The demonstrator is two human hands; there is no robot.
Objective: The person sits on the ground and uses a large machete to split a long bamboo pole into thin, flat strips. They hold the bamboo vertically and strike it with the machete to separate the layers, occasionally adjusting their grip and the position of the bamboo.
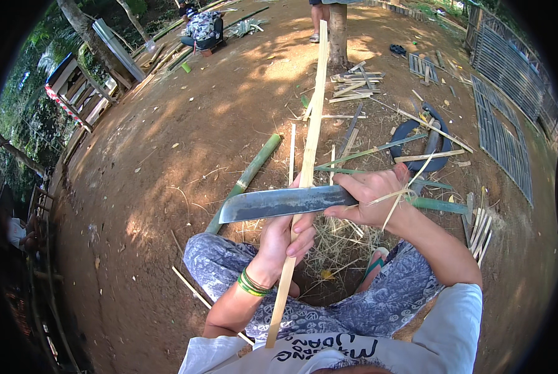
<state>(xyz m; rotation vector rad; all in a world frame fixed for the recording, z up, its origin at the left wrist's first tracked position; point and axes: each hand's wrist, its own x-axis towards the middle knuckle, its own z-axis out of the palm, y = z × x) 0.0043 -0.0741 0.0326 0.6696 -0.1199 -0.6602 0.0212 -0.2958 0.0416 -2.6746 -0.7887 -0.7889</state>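
My left hand [285,243] is closed around a long, pale split bamboo strip [316,112]. The strip runs from near my chest, up and away between my knees. In my right hand [375,196] is a machete, gripped at its handle end, which my fingers hide. Its broad, dark steel blade [279,204] points left and lies across the strip just above my left fingers. Thin pale slivers [406,192] hang over my right wrist. Bamboo shavings [338,265] litter the ground between my crossed legs.
A green bamboo pole [254,165] lies ahead of my left knee. Split strips [357,84] are piled by a tree trunk [338,37]. At the right are a black ring [403,134] and slatted bamboo panels [506,137]. Another person [203,28] sits far off; someone's legs [318,19] show behind the trunk.
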